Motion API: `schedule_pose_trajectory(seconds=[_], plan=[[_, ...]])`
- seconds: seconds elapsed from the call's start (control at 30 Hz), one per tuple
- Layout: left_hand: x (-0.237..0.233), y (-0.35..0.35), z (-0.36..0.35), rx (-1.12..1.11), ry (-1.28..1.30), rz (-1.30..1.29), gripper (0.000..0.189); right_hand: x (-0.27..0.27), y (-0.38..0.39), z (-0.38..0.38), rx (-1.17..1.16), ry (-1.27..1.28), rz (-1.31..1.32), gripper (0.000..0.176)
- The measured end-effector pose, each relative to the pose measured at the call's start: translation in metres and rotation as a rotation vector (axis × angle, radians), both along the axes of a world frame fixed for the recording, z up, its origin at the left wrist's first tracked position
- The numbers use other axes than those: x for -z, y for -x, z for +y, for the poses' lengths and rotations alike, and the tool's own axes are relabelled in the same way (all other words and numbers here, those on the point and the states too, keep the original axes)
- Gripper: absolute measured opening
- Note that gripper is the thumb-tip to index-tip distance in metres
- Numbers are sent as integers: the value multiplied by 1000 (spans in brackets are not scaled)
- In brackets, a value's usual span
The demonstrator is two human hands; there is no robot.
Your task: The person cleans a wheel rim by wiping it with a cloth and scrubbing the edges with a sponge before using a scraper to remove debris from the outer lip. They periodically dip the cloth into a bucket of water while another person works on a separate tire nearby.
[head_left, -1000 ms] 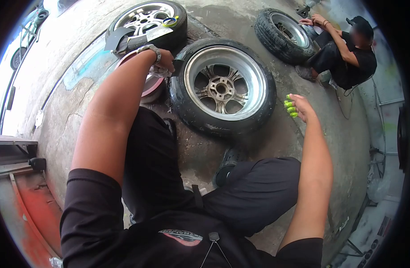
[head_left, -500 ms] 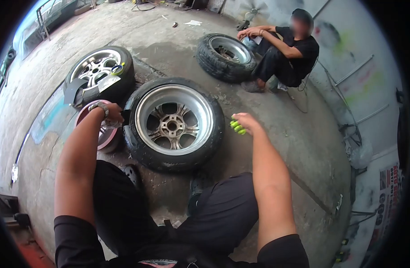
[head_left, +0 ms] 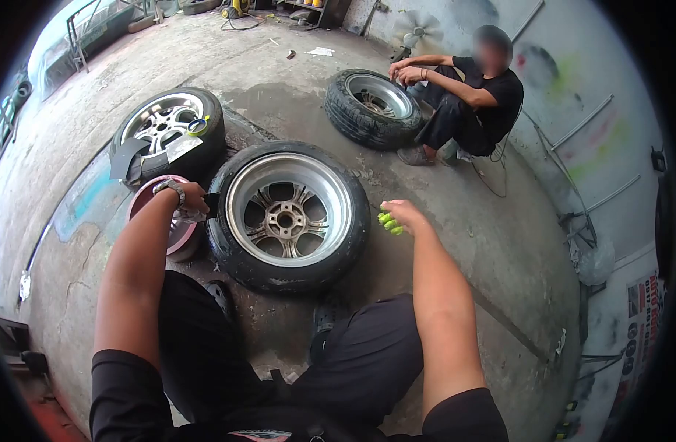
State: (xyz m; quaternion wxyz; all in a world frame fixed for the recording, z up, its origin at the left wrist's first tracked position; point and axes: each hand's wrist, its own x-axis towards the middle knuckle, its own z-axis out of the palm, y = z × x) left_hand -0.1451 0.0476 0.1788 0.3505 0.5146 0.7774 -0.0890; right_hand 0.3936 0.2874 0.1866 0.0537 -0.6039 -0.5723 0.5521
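Three wheels flat on concrete, head view. Nearest wheel (head_left: 288,217): rim up, between both hands. Left hand (head_left: 187,199): fingers clenched on pale rag (head_left: 191,215), at tyre's left edge, over pink basin (head_left: 141,202). Right hand (head_left: 404,214): clenched around bright green object (head_left: 388,222), just beside tyre's right edge. Second wheel (head_left: 165,125): behind, left. Third wheel (head_left: 369,107): farther back, seated person (head_left: 474,96) beside it.

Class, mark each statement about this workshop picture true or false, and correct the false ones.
1. The nearest wheel lies flat on the concrete floor. True.
2. The right hand rests inside that wheel's rim. False: it is off to the wheel's right, outside the tyre.
3. The left wrist wears a watch. True.
4. The other person is standing. False: that person sits beside the far wheel.
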Motion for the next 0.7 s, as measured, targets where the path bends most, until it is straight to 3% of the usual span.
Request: schedule_pose_trajectory(seconds=[0.3, 0.4, 0.5, 0.6, 0.7], plan=[[5, 0, -2, 31, -67, 52, 53, 5, 0, 5, -20, -4, -23, 31], [19, 0, -1, -61, -30, -80, 55, 0, 3, -3, -29, -8, -46, 31], [35, 0, 4, 74, -144, 28, 53, 8, 6, 1, -62, 0, -94, 32], [21, -10, 9, -69, -158, -99, 49, 15, 5, 10, -24, 7, 14, 33], [11, -21, 11, -34, -282, -2, 47, 15, 3, 11, -33, -7, 26, 41]])
